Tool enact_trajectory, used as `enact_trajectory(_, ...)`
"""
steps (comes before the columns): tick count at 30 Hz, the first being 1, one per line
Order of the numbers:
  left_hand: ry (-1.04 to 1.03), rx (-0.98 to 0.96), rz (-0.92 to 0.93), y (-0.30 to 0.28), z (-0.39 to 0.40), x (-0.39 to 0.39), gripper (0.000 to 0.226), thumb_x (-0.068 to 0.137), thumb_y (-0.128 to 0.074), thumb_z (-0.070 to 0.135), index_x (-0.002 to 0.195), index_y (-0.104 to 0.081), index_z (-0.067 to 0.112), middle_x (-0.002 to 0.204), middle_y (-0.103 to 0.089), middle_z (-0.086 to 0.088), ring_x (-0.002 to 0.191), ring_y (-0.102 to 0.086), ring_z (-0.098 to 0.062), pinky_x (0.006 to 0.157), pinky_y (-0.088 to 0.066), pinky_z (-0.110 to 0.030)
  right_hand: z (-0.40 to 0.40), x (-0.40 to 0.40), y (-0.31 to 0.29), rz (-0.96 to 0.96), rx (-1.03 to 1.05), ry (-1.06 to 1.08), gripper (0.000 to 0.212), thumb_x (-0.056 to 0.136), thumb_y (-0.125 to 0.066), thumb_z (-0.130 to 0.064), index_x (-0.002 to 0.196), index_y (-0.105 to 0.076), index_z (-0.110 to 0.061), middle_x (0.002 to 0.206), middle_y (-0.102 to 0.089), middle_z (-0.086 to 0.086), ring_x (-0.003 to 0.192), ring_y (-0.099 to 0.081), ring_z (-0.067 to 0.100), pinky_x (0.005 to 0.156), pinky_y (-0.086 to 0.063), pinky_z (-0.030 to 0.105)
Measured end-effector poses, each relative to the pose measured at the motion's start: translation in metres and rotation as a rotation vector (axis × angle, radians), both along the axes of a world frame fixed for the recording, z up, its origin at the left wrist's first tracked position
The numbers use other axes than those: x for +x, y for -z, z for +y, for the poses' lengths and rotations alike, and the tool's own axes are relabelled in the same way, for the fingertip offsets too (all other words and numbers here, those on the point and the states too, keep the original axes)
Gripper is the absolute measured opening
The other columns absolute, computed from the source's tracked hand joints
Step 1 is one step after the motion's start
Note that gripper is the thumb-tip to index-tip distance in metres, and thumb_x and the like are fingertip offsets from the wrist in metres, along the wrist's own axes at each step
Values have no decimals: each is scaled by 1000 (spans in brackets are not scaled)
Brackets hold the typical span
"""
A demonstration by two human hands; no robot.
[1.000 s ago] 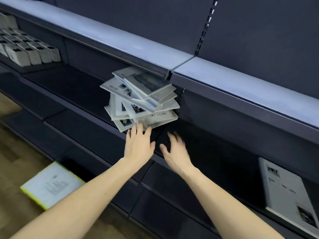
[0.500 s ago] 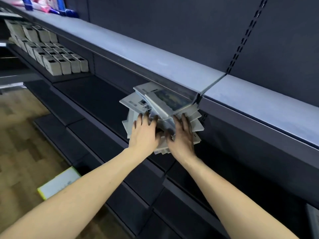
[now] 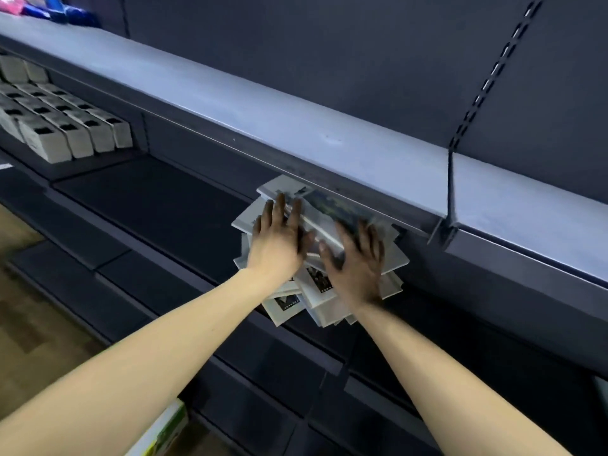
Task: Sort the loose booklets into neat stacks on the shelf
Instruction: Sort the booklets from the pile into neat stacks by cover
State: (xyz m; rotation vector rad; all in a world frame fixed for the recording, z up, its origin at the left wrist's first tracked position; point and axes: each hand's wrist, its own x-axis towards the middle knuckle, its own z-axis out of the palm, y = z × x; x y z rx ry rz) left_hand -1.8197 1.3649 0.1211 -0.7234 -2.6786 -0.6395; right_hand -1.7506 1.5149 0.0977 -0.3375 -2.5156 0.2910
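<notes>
Both hands lie flat on a messy pile of booklets on a dark shelf: the left hand at its left side, the right hand beside it. Small white boxes stand far left.

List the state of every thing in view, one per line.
Pile of grey-white booklets: askew, fanned out, on the dark shelf.
Left hand: fingers straight, resting on the pile.
Right hand: fingers spread, resting on the pile.
White boxes: lined up in neat rows.

Messy pile of grey-white booklets fanned askew on dark shelf.
</notes>
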Motion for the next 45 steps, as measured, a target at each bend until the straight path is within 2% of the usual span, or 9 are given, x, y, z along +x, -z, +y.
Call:
enact_trajectory(5, 44, -47, -24, -1, -6, -28, 70, 101, -22, 56, 157, -10, 15, 163, -8, -14, 150, -7, -34, 121, -14, -49, -9, 0, -9, 75, -197, 83, 55, 94, -31, -63, 122, -62, -26, 156, -39, 5, 148, -24, 29, 122, -19, 50)
enact_trajectory(11, 97, -215, -35, -9, -2, -30, 79, 94, -2, 63, 157, 1, 15, 163, 7, -15, 149, 11, -34, 120, 3, -55, -17, 0, -20, 97, -492, 294, 42, 94, -53, -55, 117, -56, -20, 147, -39, 11, 137, -39, 33, 112, -37, 47)
enact_trajectory(16, 125, -211, -62, -5, -4, -35, 82, 95, -10, 65, 156, 1, 12, 162, 8, -17, 149, 11, -34, 120, -2, -55, -15, -11, -34, 74, -938, 522, 84, 66, -72, -69, 127, -53, -14, 135, -56, 9, 123, -53, 31, 107, -43, 41)
enact_trajectory(24, 132, -171, -82, -5, -6, -40, 92, 90, -8, 73, 156, 1, 10, 162, 6, -17, 150, 10, -33, 120, 1, -56, -14, 0, -45, 12, -866, 573, 39, 96, -59, -44, 112, -66, -8, 112, -69, 11, 103, -65, 29, 90, -52, 36)
enact_trajectory(35, 205, -264, -45, -8, -5, -37, 78, 94, -12, 69, 156, -8, 22, 164, -1, -10, 149, 8, -36, 115, 9, -57, -15, 11, -50, 170, -1065, 693, 61, 85, -63, -45, 128, -52, -4, 123, -64, 14, 105, -66, 32, 92, -56, 44)
enact_trajectory(38, 229, -158, 53, -14, -5, -27, 53, 101, -31, 41, 150, -32, 22, 155, -28, -14, 144, -18, -37, 118, -12, -55, -22, 13, -53, 128, -1001, 696, 55, 93, -60, -41, 129, -43, -3, 126, -60, 16, 110, -62, 34, 94, -53, 44)
enact_trajectory(40, 248, -35, 56, -21, -4, -15, 42, 100, -35, 31, 138, -49, 19, 141, -44, -13, 129, -36, -35, 107, -32, -48, -31, 16, -57, 127, -1050, 648, 47, 95, -58, -40, 124, -47, -5, 114, -67, 16, 87, -67, 28, 75, -58, 40)
enact_trajectory(42, 233, 111, -112, -29, -3, -7, 37, 102, -36, 35, 132, -51, 18, 132, -44, -16, 116, -45, -34, 94, -45, -42, -45, 22, -62, 69, -1119, 550, 33, 98, -55, -34, 114, -55, -5, 88, -71, 12, 59, -62, 18, 51, -50, 30)
enact_trajectory(45, 168, 240, -419, -37, 0, -11, 45, 99, -51, 32, 138, -40, 12, 134, -35, -20, 96, -52, -27, 80, -46, -31, -68, 34, -66, -79, -1146, 333, 12, 100, -53, -26, 99, -57, -15, 75, -67, 7, 51, -54, 13, 45, -38, 22)
